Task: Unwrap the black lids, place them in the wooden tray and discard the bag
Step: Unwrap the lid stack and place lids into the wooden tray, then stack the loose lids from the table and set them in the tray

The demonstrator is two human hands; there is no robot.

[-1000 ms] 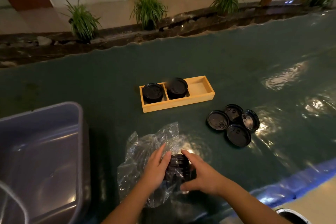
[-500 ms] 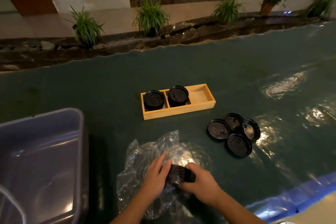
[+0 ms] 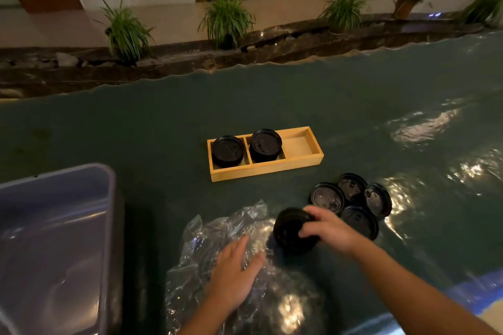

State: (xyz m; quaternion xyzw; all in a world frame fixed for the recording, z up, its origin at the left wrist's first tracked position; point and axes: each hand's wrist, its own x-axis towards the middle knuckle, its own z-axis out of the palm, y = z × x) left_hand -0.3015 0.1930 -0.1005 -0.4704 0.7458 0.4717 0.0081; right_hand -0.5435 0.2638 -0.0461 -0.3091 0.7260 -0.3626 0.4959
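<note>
The stack of black lids (image 3: 292, 230) had just come out of the clear bag (image 3: 226, 228). A moment before, both hands held it inside the plastic; now the right hand (image 3: 330, 231) had it alone, its grip pinching the stack just above the counter (image 3: 136, 122). The left hand (image 3: 235, 272) lay spread and flat on the bag. I judged the unwrapping done. The wooden tray (image 3: 268, 171) held two stacks, with its right compartment free. Four loose lids (image 3: 351, 202) lay near, and the grey bin (image 3: 57, 239) waited at the left.
</note>
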